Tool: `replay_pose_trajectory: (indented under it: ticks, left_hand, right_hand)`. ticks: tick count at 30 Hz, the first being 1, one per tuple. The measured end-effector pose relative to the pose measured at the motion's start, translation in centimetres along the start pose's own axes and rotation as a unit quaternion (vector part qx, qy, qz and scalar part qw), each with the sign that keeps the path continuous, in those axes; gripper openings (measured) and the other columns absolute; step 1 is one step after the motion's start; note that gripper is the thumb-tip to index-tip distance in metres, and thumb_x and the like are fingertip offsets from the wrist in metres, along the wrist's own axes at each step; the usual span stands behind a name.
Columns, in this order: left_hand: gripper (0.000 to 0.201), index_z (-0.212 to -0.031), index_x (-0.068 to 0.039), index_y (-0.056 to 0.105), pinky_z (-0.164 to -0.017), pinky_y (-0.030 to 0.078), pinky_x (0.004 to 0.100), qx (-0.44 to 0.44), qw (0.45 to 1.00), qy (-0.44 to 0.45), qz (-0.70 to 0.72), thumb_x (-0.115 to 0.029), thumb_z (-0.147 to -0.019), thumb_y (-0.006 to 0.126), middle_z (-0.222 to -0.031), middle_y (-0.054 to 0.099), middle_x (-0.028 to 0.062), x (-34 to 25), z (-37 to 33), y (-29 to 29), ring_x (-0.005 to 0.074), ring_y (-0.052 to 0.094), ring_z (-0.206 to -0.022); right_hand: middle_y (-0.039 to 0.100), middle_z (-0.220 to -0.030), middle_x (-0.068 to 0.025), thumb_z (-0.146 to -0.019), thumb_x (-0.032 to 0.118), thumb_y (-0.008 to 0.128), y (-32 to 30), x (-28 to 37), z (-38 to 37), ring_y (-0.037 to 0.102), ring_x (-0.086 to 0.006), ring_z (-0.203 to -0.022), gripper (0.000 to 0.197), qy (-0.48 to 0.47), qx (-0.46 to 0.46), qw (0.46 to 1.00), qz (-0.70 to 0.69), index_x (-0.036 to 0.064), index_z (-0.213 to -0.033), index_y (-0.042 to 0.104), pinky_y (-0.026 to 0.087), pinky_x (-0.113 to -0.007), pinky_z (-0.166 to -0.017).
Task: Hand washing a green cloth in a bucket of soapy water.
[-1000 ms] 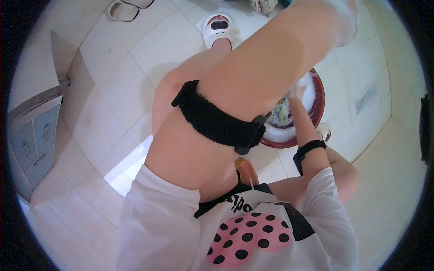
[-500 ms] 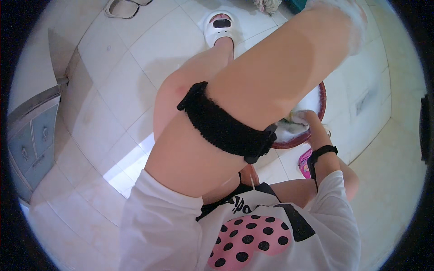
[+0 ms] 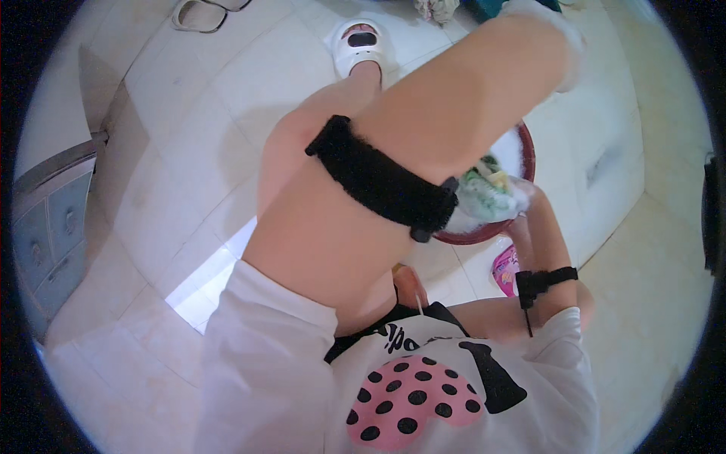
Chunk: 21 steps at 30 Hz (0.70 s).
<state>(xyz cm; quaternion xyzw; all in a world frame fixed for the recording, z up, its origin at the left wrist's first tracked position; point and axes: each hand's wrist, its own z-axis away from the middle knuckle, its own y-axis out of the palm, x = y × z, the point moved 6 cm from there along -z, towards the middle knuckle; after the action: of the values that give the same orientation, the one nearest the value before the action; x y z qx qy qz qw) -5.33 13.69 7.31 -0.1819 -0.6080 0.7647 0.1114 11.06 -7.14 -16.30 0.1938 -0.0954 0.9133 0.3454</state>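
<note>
A round basin with a dark red rim [image 3: 528, 155] stands on the floor, partly hidden behind my left forearm. White suds and a wet green-and-white cloth [image 3: 484, 195] are in it. My right hand [image 3: 522, 195] reaches in from the right, its fingers closed on the sudsy edge of the cloth. My left hand [image 3: 556, 45] is raised beyond the basin's far side and coated in white foam. Foam and blur hide its fingers. A black band [image 3: 382, 181] wraps my left forearm, and another black strap [image 3: 548, 281] circles my right wrist.
A pink printed item [image 3: 505, 266] lies by the basin's near side. White slippers show on my foot [image 3: 360, 47] and at the far left [image 3: 200, 15]. A crumpled cloth [image 3: 436, 10] and something teal [image 3: 495, 7] are at the far edge. A grey-blue cabinet [image 3: 53, 242] stands left.
My left arm has shifted slightly left and its hand a little down. More of the green-and-white cloth shows in the basin beside my right hand.
</note>
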Motion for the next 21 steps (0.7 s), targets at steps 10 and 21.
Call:
replay_pose_trajectory:
  ticks: [10,21]
  left_hand:
    - [0.066,-0.116,-0.008,0.047,-0.083,0.042,0.0377,0.297,0.9,0.319,-0.007,-0.031,-0.058,0.067,-0.108,0.054,0.0147,-5.3,0.7,8.6,0.0295,0.053,-0.096]
    - [0.065,-0.121,-0.005,0.037,-0.091,0.036,0.0326,0.171,0.879,0.411,0.171,-0.037,-0.07,0.06,-0.124,0.039,0.0103,-16.2,7.6,10.2,0.0204,0.037,-0.112]
  right_hand:
    - [0.053,-0.107,-0.0145,-0.077,0.021,0.053,-3.7,7.4,17.2,0.052,-0.0244,-0.097,0.039,-0.31,-0.324,0.88,-0.157,0.003,-0.112,0.048,0.042,-0.033,-0.086]
    - [0.057,-0.095,-0.008,-0.08,0.02,0.053,-7.3,3.7,28.0,0.055,-0.0142,-0.085,0.031,-0.378,-0.282,0.753,-0.459,0.0029,-0.105,0.052,0.048,-0.027,-0.071]
